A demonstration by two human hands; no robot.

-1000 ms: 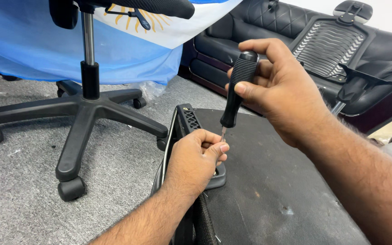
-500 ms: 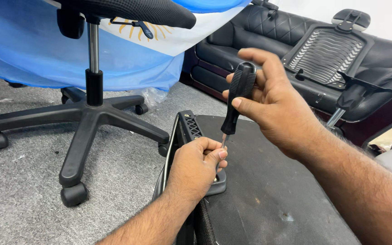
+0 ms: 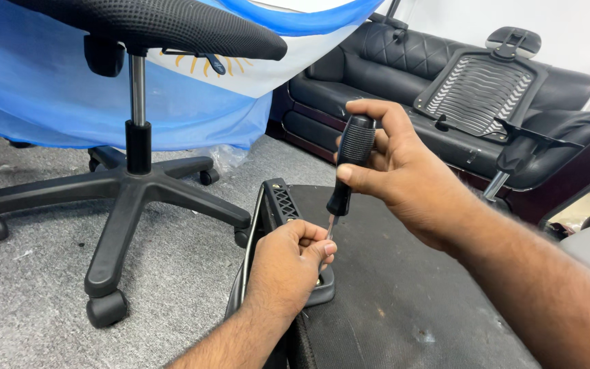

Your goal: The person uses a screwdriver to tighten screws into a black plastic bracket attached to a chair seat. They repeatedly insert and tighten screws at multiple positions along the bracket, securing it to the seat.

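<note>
Head view: the right hand (image 3: 411, 181) is clenched round the black handle of a screwdriver (image 3: 349, 167), held nearly upright so its thin shaft points down into a fitting on the edge of the black chair part (image 3: 390, 301) lying below. The left hand (image 3: 288, 263) pinches the shaft near its tip with fingers closed, apparently to steady it on the screw, which is hidden. An office chair base (image 3: 131, 191) stands nearby on the grey carpet (image 3: 29, 287); a black sofa (image 3: 377, 75) sits behind.

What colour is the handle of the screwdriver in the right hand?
Black, with a finely textured grip; the screwdriver handle shows clearly in the head view.
</note>
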